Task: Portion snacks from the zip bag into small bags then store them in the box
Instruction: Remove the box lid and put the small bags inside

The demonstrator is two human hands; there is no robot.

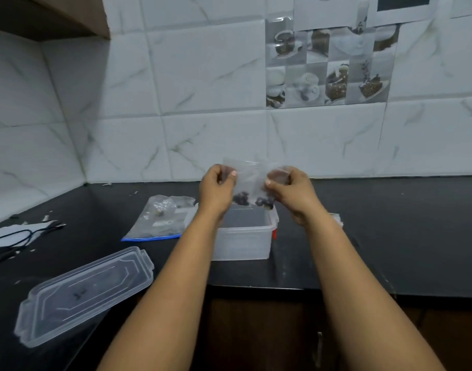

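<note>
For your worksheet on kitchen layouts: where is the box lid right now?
In the head view, the lid lies flat on the counter at lower left, in front of the zip bag and left of the box.

Clear plastic box [243,241], translucent plastic lid [82,293], glossy marbled tiles [202,76], matt black counter [390,236]

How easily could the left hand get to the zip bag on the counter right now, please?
Probably not at once: the left hand pinches one top corner of the small bag, as the right hand does the other. The path itself looks free, since the zip bag lies uncovered on the counter left of the box.
</note>
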